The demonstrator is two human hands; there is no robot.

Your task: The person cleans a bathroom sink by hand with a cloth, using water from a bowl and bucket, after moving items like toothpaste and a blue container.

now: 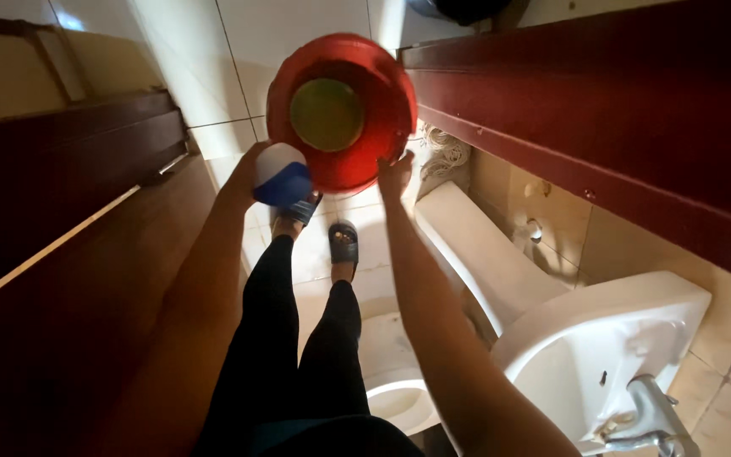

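1. Head view, looking down at a pale tiled floor point(213, 76). A round red plastic basin point(382, 97) stands on the tiles just beyond the person's feet, beside the dark red wooden panel point(568, 93) on the right.
2. A round yellow-green dish-like object point(327, 114) lies in the bottom of the basin; I cannot tell what it is.
3. Left hand point(251, 169): closed around a rounded white-and-blue plastic container point(282, 175), held above the near left rim of the basin. The fingers are mostly hidden behind it.
4. Right hand point(395, 176): at the near right rim of the basin, fingers loosely curled. It is touching or almost touching; a firm grip is not shown.
5. Black slip-on sandals point(343, 241) are on both feet, near the basin's near edge.
6. Judgement: the step in hand looks like steadying the basin with the right hand while the container is brought over it.
7. Judgement: a next move calls for a secure hold on the rim and the container kept over the basin's opening, not its edge.
8. White ceramic toilet point(484, 262) and white washbasin point(611, 347) stand along the right wall.
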